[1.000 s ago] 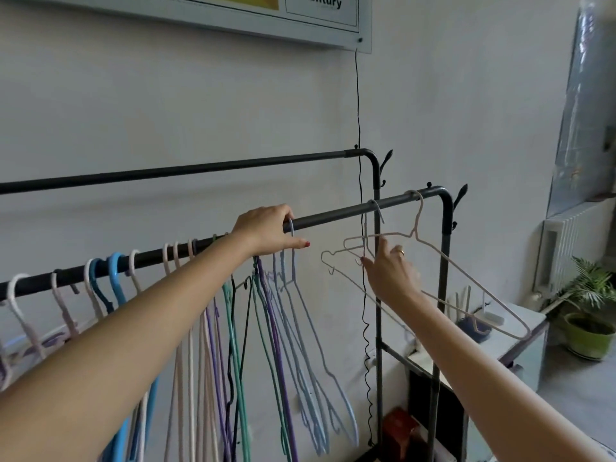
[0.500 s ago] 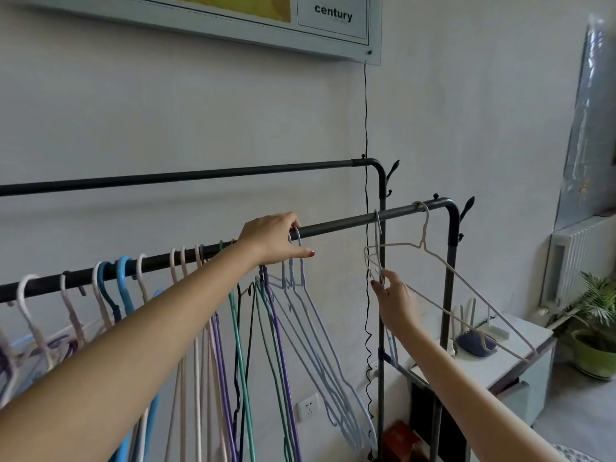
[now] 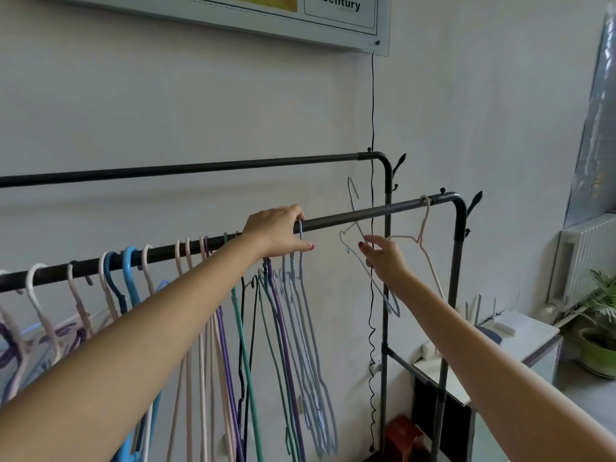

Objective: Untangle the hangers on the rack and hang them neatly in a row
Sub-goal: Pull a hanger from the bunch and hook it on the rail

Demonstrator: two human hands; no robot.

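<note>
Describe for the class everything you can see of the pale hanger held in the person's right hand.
The pale hanger is thin, wire-like, whitish with a faint blue tint. It is off the rail, its open hook raised above the front rail and clear of it. The body tilts down to the right, its lower end passing behind the wrist. The right hand pinches its shoulder wire; nothing else visibly touches it.

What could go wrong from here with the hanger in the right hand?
The right hand pinches a pale hanger only at its shoulder, hook off the front bar, so it may swing or slip. Its lower end could snag the black cord or the pink hanger nearby. The left hand covers the bunched hooks, hiding tangles.
</note>
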